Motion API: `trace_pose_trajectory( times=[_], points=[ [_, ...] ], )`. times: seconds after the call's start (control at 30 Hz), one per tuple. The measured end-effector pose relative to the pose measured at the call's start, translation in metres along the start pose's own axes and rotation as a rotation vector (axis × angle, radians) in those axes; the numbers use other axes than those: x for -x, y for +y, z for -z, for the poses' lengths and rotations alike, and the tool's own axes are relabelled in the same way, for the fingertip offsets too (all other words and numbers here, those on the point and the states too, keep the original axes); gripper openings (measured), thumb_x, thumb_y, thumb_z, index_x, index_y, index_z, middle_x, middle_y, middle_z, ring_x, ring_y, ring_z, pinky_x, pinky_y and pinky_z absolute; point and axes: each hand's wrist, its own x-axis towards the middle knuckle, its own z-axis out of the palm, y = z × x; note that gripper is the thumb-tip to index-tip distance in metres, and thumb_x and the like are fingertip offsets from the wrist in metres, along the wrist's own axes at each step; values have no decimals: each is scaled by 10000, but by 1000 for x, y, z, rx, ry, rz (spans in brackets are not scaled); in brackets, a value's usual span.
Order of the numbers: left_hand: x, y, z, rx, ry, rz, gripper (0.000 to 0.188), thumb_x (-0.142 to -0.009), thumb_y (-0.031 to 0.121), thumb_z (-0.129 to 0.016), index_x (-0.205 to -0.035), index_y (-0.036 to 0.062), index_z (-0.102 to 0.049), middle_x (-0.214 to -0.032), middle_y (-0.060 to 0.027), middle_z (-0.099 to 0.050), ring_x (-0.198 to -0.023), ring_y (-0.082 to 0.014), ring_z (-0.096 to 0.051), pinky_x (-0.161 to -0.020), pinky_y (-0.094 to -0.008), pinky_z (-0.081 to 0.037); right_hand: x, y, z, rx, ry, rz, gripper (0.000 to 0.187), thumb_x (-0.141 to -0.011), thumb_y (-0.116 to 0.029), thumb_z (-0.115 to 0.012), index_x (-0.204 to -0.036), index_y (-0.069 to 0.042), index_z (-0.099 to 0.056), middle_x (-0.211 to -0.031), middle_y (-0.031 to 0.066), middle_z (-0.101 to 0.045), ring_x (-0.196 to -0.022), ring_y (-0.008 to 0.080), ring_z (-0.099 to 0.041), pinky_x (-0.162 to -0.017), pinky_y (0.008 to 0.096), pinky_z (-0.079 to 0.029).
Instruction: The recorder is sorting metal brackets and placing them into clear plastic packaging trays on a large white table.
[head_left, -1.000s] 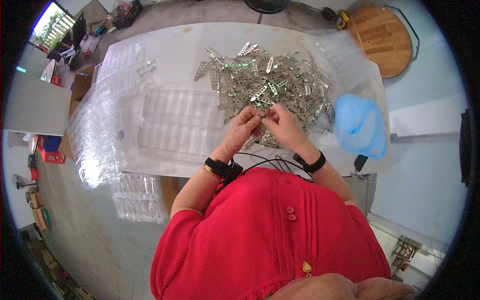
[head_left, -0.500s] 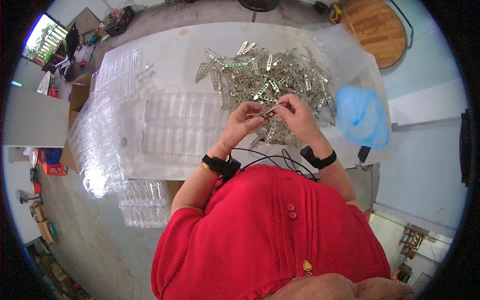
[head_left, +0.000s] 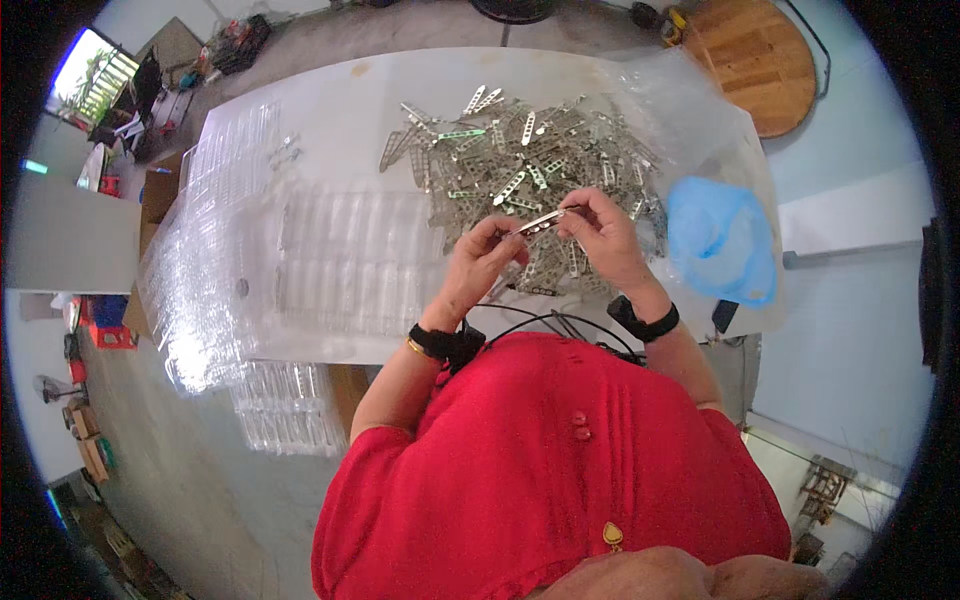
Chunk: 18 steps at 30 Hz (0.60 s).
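Between my two hands is a slim, perforated metal strip (head_left: 541, 222), tilted up toward the right. My left hand (head_left: 484, 258) pinches its left end, and my right hand (head_left: 603, 238) grips the other end between thumb and fingers. Just beyond and beneath them spreads a heap of similar perforated metal strips (head_left: 510, 187), some catching a green shine. Left of the heap lies a clear plastic tray (head_left: 355, 262) with long parallel compartments.
Stacked clear trays (head_left: 200, 290) cover the left end of the white table (head_left: 330, 95). More clear trays (head_left: 288, 405) sit below its front edge. A blue plastic bag (head_left: 722, 240) lies at the right, near clear plastic sheeting (head_left: 675, 105). Black cables (head_left: 520, 312) run by my waist.
The metal strip has turned and shows more of its length between my hands. My left hand has shifted slightly nearer to me. The view has moved a little.
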Motion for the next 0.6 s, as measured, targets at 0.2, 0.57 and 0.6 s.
trace_pose_trajectory(
  times=[0.2,0.57,0.6],
  points=[
    [-6,-14,-25,-17,59,12,138,-980,141,-618,-1071,37,-618,-922,-36,-696,-873,-84,-635,-731,-254,-497,-2,-2,28,-13,-62,-69,97,-963,-78,-616,-1045,-26,-607,-859,29,-644,-789,93,-633,-707,263,-518],
    [-21,-14,-72,-368,-64,16,181,-1004,89,-528,-1135,-10,-606,-835,-36,-643,-781,-101,-616,-711,-259,-499,3,15,59,268,-105,163,161,-889,-126,-684,-1016,-42,-635,-865,80,-647,-808,193,-649,-704,322,-506],
    [-22,-14,-74,-341,-41,42,162,-1007,87,-521,-1110,-7,-604,-806,-25,-613,-740,-90,-580,-669,-255,-475,3,15,63,296,-142,164,183,-887,-150,-687,-1024,-40,-636,-882,95,-654,-826,220,-654,-725,341,-511]
  ],
)
